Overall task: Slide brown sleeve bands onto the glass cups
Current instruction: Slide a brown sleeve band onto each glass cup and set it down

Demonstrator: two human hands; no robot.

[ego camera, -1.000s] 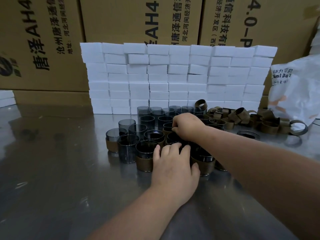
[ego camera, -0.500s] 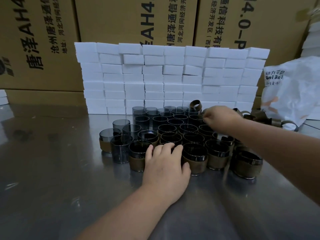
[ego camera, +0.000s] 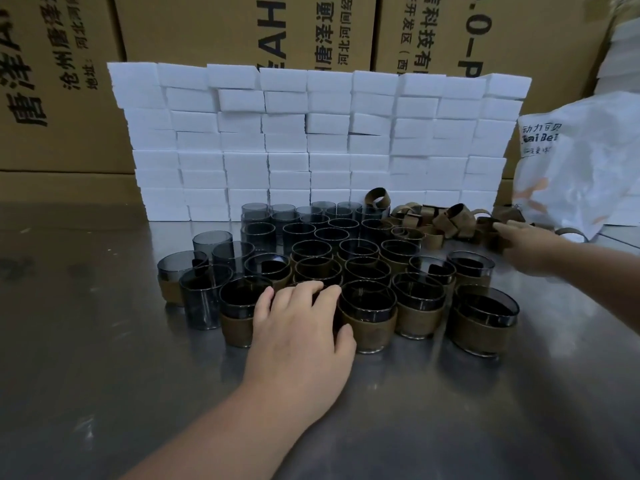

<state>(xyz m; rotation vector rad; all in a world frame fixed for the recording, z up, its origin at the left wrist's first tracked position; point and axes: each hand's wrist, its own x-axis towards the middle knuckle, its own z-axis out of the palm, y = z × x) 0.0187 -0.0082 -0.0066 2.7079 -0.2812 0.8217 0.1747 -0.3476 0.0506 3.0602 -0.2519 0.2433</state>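
Observation:
Several dark glass cups (ego camera: 332, 237) stand bunched on the steel table (ego camera: 97, 358). The front ones, such as a banded cup (ego camera: 367, 318), wear brown sleeves; a bare cup (ego camera: 202, 299) at the left and the back rows do not. My left hand (ego camera: 301, 330) grips a front-row cup, fingers curled over its rim and thumb at its right side; the hand hides that cup. My right hand (ego camera: 530, 247), blurred, reaches with fingers extended to the pile of loose brown sleeve bands (ego camera: 450, 220) at the back right, its fingertips at the pile's right end.
A wall of stacked white foam blocks (ego camera: 311, 140) stands right behind the cups. Large cardboard boxes (ego camera: 62, 81) rise behind it. A crumpled white plastic bag (ego camera: 581, 161) lies at the right, beside the bands.
My right hand left the middle of the cup cluster and swept right and back to the band pile. My left hand stayed on the same front cup. The camera moved closer.

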